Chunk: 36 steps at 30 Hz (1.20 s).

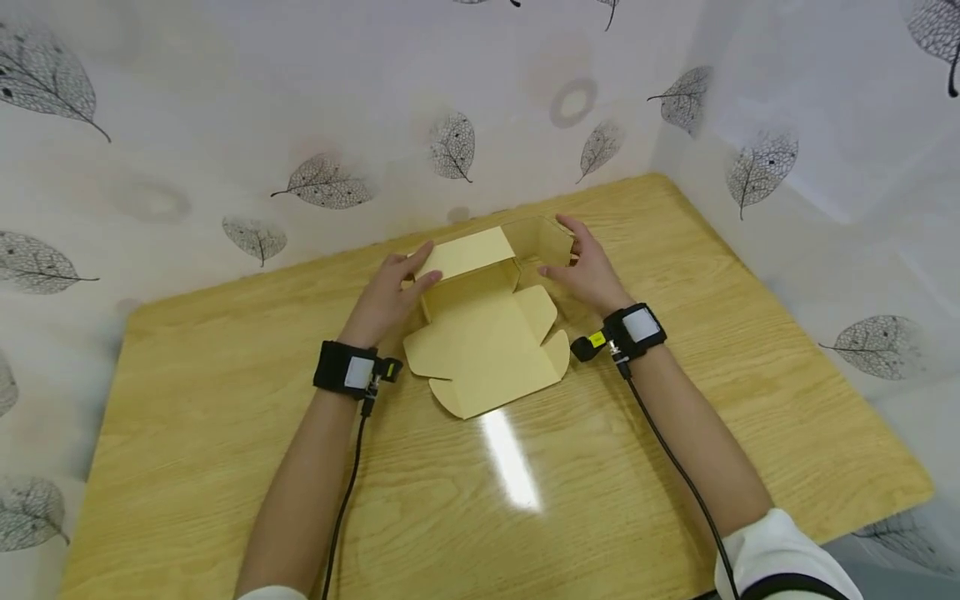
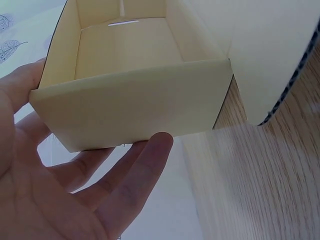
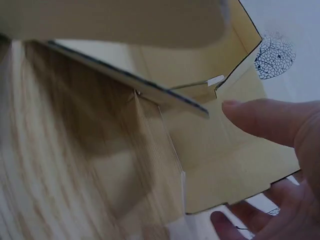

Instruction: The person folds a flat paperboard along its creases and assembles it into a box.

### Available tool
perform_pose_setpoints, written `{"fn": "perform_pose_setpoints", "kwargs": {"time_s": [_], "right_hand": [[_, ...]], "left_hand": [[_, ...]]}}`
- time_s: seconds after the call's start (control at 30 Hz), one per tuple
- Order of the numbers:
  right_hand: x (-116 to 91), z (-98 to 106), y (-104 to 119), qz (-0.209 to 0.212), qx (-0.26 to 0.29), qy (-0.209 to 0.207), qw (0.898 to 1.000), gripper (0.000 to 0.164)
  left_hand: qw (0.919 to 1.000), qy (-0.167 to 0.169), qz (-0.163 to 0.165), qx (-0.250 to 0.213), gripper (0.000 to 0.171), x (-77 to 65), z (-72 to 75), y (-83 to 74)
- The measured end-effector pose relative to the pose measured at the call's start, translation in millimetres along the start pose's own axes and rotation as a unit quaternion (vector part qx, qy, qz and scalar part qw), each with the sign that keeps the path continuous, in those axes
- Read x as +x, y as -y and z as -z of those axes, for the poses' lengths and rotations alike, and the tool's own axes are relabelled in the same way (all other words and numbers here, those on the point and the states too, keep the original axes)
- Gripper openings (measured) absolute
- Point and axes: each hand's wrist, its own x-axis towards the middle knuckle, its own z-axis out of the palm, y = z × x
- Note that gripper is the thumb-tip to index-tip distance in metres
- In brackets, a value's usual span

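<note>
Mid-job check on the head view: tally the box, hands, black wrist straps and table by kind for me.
Cardboard box: 1
Hands: 2 (left hand, right hand)
Wrist straps: 2 (left strap, right strap)
Table: 1
Total: 6

Desk (image 1: 225,375): light wood grain, rounded corners; one part-folded yellow cardboard box (image 1: 491,342) on it, flaps (image 1: 536,312) spread, near the far edge

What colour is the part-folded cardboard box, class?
The box is pale yellow, clearest in the head view.
</note>
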Motion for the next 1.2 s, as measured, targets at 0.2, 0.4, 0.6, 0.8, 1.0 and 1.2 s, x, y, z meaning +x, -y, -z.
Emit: {"fn": "perform_pose_setpoints", "kwargs": {"time_s": [0.2, 0.4, 0.6, 0.8, 1.0, 1.2], "right_hand": [[3.7, 5.0, -5.6, -0.025, 0.021, 0.044, 0.998, 0.074], [-1.0, -2.8, -6.7, -0.003, -0.118, 0.097, 0.988, 0.063], [-5.6, -18.9, 1.7, 0.036, -0.215, 0.054, 0.974, 0.056], [-12.1, -30.8, 7.6, 0.027, -0.24, 0.059, 0.969, 0.067], [-18.9, -43.4, 27.4, 0.063, -0.289, 0.157, 0.942, 0.096], [-21.8, -37.6, 34.5, 0.088, -0.284, 0.083, 0.951, 0.087]], "left_hand": [[0.9999, -0.011, -0.004, -0.012, 0.066, 2.1, 2.8, -0.3], [1.0, -0.001, 0.0, -0.01, 0.067, -0.5, 0.2, 1.8], [0.9998, -0.011, -0.003, -0.016, 0.066, -1.1, 0.0, 3.8], [0.9999, -0.006, -0.001, -0.009, 0.066, -2.8, -1.3, 5.1], [0.9998, -0.012, -0.003, -0.017, 0.066, -2.7, 1.3, 4.0], [0.9994, 0.026, -0.015, -0.015, 0.066, -2.5, -1.1, -0.9]]}}
